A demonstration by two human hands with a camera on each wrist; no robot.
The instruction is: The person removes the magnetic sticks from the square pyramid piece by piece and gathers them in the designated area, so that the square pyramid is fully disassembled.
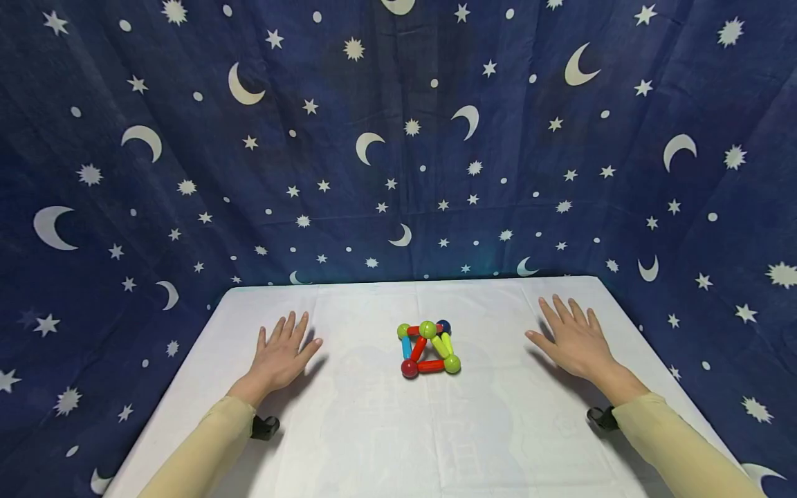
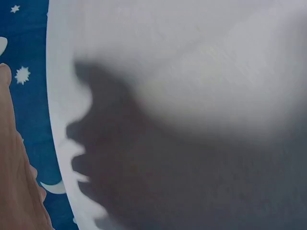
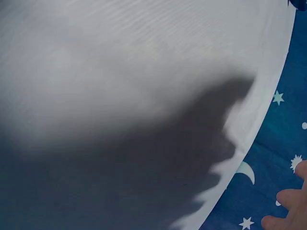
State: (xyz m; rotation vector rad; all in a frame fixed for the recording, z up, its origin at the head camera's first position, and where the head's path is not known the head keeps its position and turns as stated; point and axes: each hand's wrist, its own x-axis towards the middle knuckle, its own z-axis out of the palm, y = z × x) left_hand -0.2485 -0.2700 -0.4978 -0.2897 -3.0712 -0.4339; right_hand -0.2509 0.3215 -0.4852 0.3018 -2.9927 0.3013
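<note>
Near the middle of the table stands a small frame of magnetic rods and balls (image 1: 429,349). A dark red ball (image 1: 409,369) and a lime green ball (image 1: 452,364) form its front corners, joined by a red rod (image 1: 431,366). Another green ball (image 1: 427,329) tops it; a dark blue ball (image 1: 443,326) shows behind. Left of the frame, my left hand (image 1: 278,356) is spread palm down, holding nothing. My right hand (image 1: 573,344), likewise spread and holding nothing, is on the other side. Both are apart from the frame.
A white cloth covers the table (image 1: 373,443). Dark blue curtain (image 1: 398,173) with moons and stars surrounds its back and sides. Hand shadows fall on the cloth in both wrist views. Dark wrist devices show under the left sleeve (image 1: 212,443) and right sleeve (image 1: 672,443).
</note>
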